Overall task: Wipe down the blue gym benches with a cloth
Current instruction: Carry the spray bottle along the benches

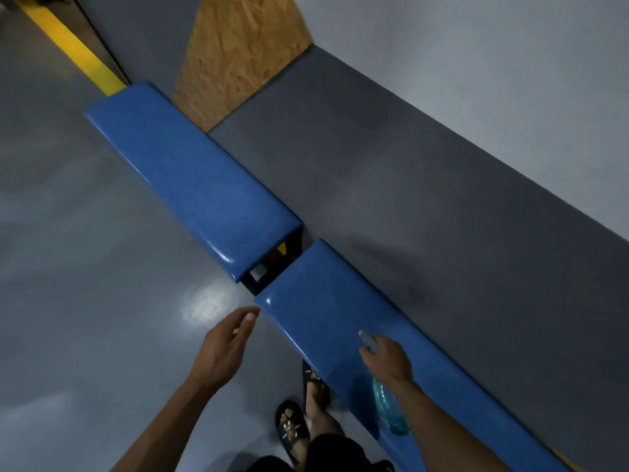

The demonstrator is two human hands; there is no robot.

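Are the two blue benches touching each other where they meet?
Apart. The head view shows a dark open gap between the far bench and the near bench, with floor and frame visible through it.

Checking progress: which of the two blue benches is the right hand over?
The near bench: the right hand and a greenish bottle are over it; the far bench has neither.

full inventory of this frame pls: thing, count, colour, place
Benches: 2, blue, end to end along the wall, small gap between.
Bottle: 1, clear green, on near bench under right forearm.
Board: 1, tan chipboard, against wall, far.
Stripe: 1, yellow, far left.
Floor: grey, glossy.
Sandals: 2, black, on feet, bottom centre.
Left hand: empty, over floor.
Right hand: over near bench, gripping a small greyish item, unclear.
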